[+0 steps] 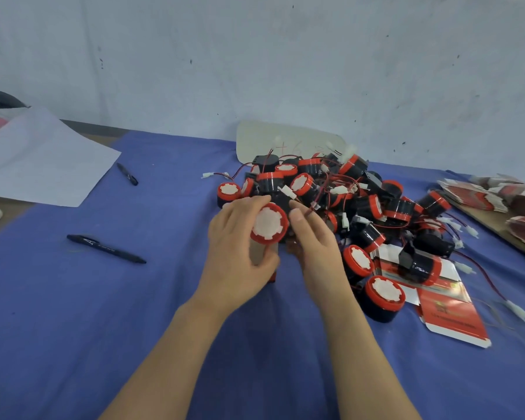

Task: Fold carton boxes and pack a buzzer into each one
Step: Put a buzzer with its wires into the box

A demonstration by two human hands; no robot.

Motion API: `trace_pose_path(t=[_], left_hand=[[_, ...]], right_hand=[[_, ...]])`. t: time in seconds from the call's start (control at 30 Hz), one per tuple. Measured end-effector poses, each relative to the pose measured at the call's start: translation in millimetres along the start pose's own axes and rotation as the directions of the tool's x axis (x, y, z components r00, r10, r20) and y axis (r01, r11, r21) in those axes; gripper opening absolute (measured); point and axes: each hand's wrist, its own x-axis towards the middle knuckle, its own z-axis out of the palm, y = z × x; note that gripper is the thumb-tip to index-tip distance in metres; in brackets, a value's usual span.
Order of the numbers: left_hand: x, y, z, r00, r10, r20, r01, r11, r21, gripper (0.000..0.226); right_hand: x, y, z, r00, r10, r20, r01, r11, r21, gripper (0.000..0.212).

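Observation:
My left hand grips a small folded carton box, whose brown inside shows between the fingers. A buzzer with a red rim and white face sits at the box's open top. My right hand holds the black side of this buzzer, thumb up beside its red wire. Just behind the hands lies a heap of several more black-and-red buzzers with tangled wires and white plugs. Flat red-and-white cartons lie to the right, partly under some buzzers.
A blue cloth covers the table. Two black pens lie at left, near a white paper sheet. A stack of flat cartons sits on a board at far right. A white panel leans against the wall.

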Motion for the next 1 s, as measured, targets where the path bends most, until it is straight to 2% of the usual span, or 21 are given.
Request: trace_pose_path(t=[0.1, 0.2, 0.27, 0.3, 0.37, 0.4, 0.47, 0.5, 0.57, 0.6, 0.67, 0.7, 0.77, 0.83, 1.0], left_hand=[[-1.3, 1.0, 1.9, 1.0, -0.006, 0.02, 0.006, 1.0, -0.006, 0.064], [0.8, 2.5, 1.6, 0.999, -0.014, -0.034, 0.015, 1.0, 0.011, 0.081], [4.6, -2.1, -6.4, 0.991, -0.125, -0.05, 0.123, 0.992, -0.03, 0.103], [7.1, -6.7, -13.5, 0.973, -0.23, 0.011, 0.23, 0.969, -0.09, 0.115], [8.5, -22.3, -28.0, 0.87, -0.423, 0.254, 0.468, 0.87, -0.155, 0.133], [7.1, -30.0, -33.3, 0.797, -0.466, 0.385, 0.541, 0.834, -0.11, 0.134], [1.8, -40.7, -35.8, 0.677, -0.486, 0.552, 0.587, 0.809, -0.008, 0.132], [0.3, -44.3, -34.0, 0.649, -0.485, 0.586, 0.59, 0.807, 0.013, 0.13], [-2.2, -51.1, -27.2, 0.662, -0.489, 0.568, 0.572, 0.819, 0.039, 0.115], [-3.6, -53.4, -23.2, 0.683, -0.503, 0.529, 0.553, 0.83, 0.075, 0.099], [-5.9, -54.1, -14.4, 0.724, -0.529, 0.443, 0.515, 0.841, 0.164, 0.069], [-7.1, -53.4, -9.3, 0.749, -0.523, 0.407, 0.49, 0.851, 0.19, 0.064], [-8.9, -50.6, 1.4, 0.8, -0.467, 0.376, 0.418, 0.884, 0.209, 0.062], [-8.7, -50.3, 7.8, 0.819, -0.444, 0.364, 0.387, 0.895, 0.222, 0.064], [-10.4, -52.5, 11.2, 0.816, -0.498, 0.294, 0.427, 0.861, 0.274, 0.062]], right_hand=[[-1.1, -0.6, 1.9, 0.999, -0.037, 0.009, 0.038, 0.997, -0.071, 0.038], [1.0, -1.0, 3.5, 0.992, -0.069, -0.108, 0.066, 0.997, -0.038, 0.038], [5.1, -3.7, -1.3, 0.969, -0.026, -0.247, 0.047, 0.996, 0.082, 0.041], [6.8, -4.6, -5.4, 0.952, 0.017, -0.305, 0.034, 0.986, 0.161, 0.044], [8.3, -5.0, -12.3, 0.928, 0.104, -0.357, 0.011, 0.952, 0.305, 0.051], [8.2, -4.9, -13.4, 0.925, 0.128, -0.357, 0.002, 0.939, 0.343, 0.054], [6.0, -6.1, -10.1, 0.936, 0.127, -0.329, 0.002, 0.931, 0.365, 0.062], [4.6, -7.6, -6.7, 0.945, 0.097, -0.311, 0.021, 0.934, 0.356, 0.067], [1.8, -11.4, 0.4, 0.959, -0.017, -0.282, 0.101, 0.953, 0.287, 0.072], [-0.4, -12.2, 4.9, 0.959, -0.086, -0.268, 0.148, 0.964, 0.223, 0.068], [-5.6, -8.9, 15.6, 0.949, -0.223, -0.225, 0.239, 0.97, 0.048, 0.051], [-8.4, -5.7, 21.5, 0.941, -0.284, -0.181, 0.279, 0.959, -0.056, 0.043], [-12.0, 1.6, 30.8, 0.928, -0.362, -0.091, 0.326, 0.905, -0.274, 0.036], [-11.5, 8.2, 33.7, 0.921, -0.382, -0.073, 0.321, 0.853, -0.411, 0.033], [-3.3, 18.5, 24.1, 0.936, -0.298, -0.188, 0.169, 0.847, -0.503, 0.009]])
